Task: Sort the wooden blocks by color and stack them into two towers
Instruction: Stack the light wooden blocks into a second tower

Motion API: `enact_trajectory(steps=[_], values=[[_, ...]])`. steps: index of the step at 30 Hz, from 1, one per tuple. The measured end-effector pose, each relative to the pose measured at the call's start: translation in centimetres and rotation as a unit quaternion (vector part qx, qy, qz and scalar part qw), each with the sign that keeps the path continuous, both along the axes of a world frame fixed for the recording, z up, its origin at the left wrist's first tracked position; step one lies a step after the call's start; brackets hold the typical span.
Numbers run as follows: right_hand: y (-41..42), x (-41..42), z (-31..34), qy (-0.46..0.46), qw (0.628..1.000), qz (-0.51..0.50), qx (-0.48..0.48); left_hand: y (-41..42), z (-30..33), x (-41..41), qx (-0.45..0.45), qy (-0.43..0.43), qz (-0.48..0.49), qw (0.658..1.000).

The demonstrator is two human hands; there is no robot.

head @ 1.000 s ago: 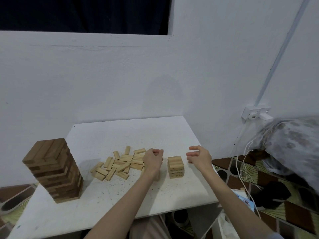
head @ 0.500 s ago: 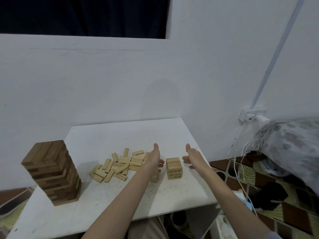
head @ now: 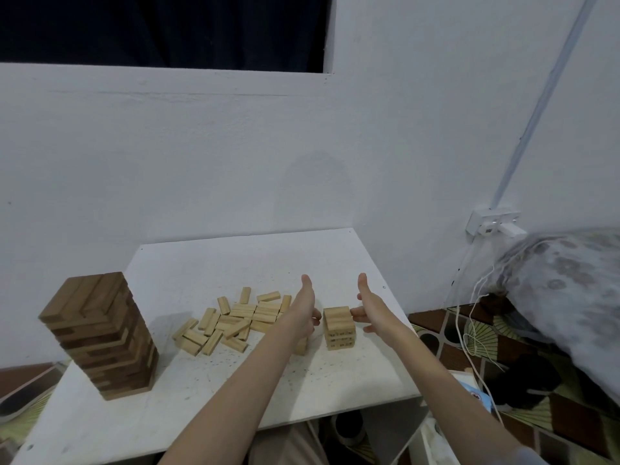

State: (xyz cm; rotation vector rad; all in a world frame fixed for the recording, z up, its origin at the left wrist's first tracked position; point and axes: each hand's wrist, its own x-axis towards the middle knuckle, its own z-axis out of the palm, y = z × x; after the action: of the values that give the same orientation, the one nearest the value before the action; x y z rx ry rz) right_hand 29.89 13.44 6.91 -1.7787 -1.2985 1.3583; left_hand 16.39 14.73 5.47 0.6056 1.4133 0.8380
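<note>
A tall tower of dark brown blocks (head: 100, 337) stands at the table's left. A short stack of light blocks (head: 339, 328) stands right of centre. Several loose light blocks (head: 235, 318) lie scattered between them. My left hand (head: 303, 308) and my right hand (head: 367, 305) flank the short stack with fingers straight and thumbs up. The right fingertips touch the stack's right side. The left fingers reach its left side; contact there is unclear. One light block (head: 301, 345) stands partly hidden under my left wrist.
The white table (head: 235, 263) meets the wall at the back. To the right are a wall socket (head: 493, 223) with hanging white cables, a patterned pillow (head: 563, 290) and a patterned floor mat (head: 476, 350). A dark window sits above.
Both hands have opened from loosely curled to straight fingers and closed in on the short light stack from either side. The camera view has tilted slightly.
</note>
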Motion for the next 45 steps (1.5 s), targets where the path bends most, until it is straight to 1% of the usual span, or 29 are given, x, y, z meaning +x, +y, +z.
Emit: enact_trajectory(steps=[4,8,11,16,18,22,30,35,40,45], values=[[-0.1,-0.2,0.2,-0.003,1.0,0.006,0.004,0.1,-0.2,0.2,-0.011,-0.011,-0.011,1.0],[-0.2,-0.2,0.2,-0.008,1.0,0.013,0.004,0.1,-0.5,0.1,0.002,-0.011,-0.025,1.0],[-0.2,-0.2,0.1,-0.008,1.0,0.013,0.004,-0.1,-0.3,0.1,0.012,0.011,-0.042,0.999],[-0.5,0.0,0.2,-0.018,1.0,0.008,-0.007,-0.6,0.3,-0.2,0.001,0.043,-0.065,0.997],[-0.6,0.0,0.2,-0.022,1.0,0.015,-0.016,-1.0,0.6,-0.1,-0.008,0.031,-0.071,0.997],[-0.9,-0.2,0.2,-0.022,0.999,0.023,-0.021,-1.7,1.3,0.4,-0.031,-0.045,-0.059,0.997],[-1.0,-0.1,0.4,-0.031,0.999,0.016,-0.027,-2.2,2.0,0.6,-0.037,-0.044,-0.051,0.997],[-1.3,0.2,0.4,-0.012,0.998,0.022,-0.051,-2.5,2.2,0.7,-0.037,-0.042,-0.049,0.997],[-1.6,-0.1,0.6,-0.007,0.998,0.034,-0.051,-2.7,2.4,0.8,-0.03,-0.043,-0.054,0.997],[-1.6,0.0,0.8,-0.008,0.999,0.026,-0.047,-2.6,2.4,0.5,-0.032,-0.04,-0.058,0.997]])
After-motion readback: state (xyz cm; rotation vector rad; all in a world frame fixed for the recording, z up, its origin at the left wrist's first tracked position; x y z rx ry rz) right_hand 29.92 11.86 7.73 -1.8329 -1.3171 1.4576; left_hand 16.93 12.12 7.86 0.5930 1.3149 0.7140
